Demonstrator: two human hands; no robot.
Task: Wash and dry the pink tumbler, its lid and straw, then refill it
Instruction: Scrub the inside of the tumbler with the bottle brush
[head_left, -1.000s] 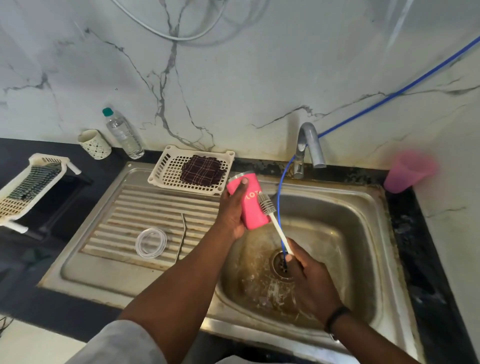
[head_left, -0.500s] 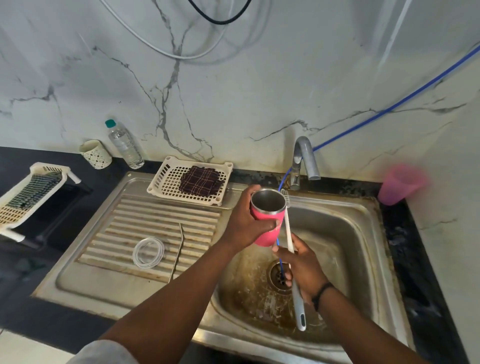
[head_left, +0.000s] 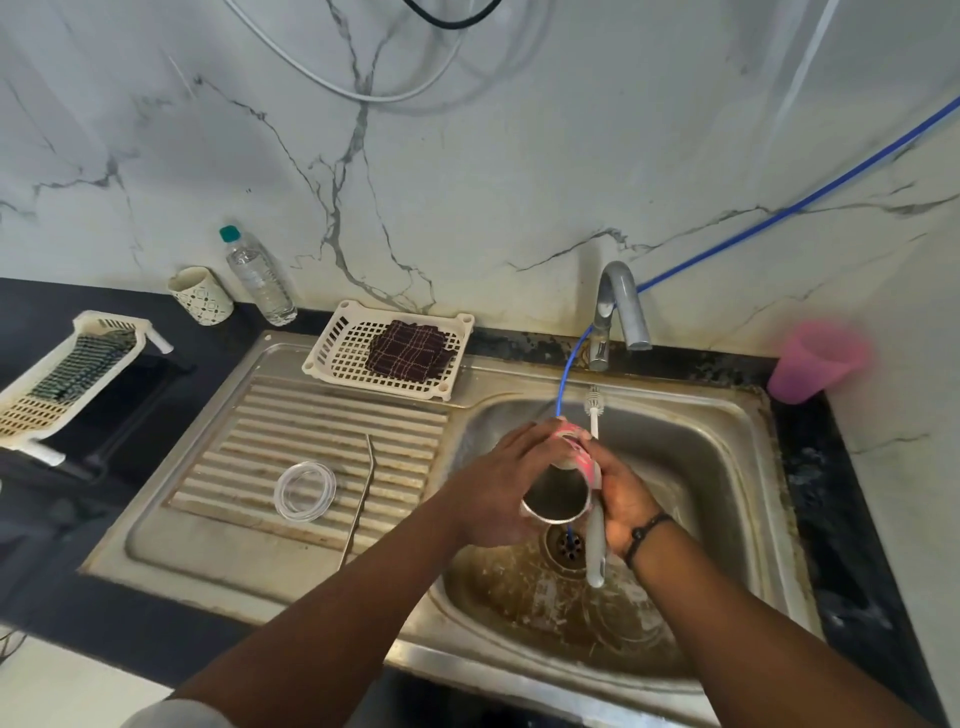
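Tumbler: the pink tumbler (head_left: 563, 478) is over the sink (head_left: 727, 415), tilted, with its open mouth toward the camera; the inside looks like bare metal.
Left hand: the left hand (head_left: 498, 488) is wrapped around the tumbler's left side, fingers over the top of the body.
Right hand: the right hand (head_left: 621, 493) presses on the tumbler's right side and also keeps the brush (head_left: 595, 525) against it, bristles up, grey handle down.
Lid and straw: the clear lid (head_left: 305, 491) and the metal straw (head_left: 359, 499) lie on the ribbed drainboard, close to each other but apart.
Handling: I judge the tumbler stiff and rather light, but slippery when wet; best to hold it around the middle of the body, not by the thin rim.
Tap: no water is visible from the tap (head_left: 618, 306).
Worktop: the dark worktop (head_left: 31, 301) carries a water bottle (head_left: 257, 278).
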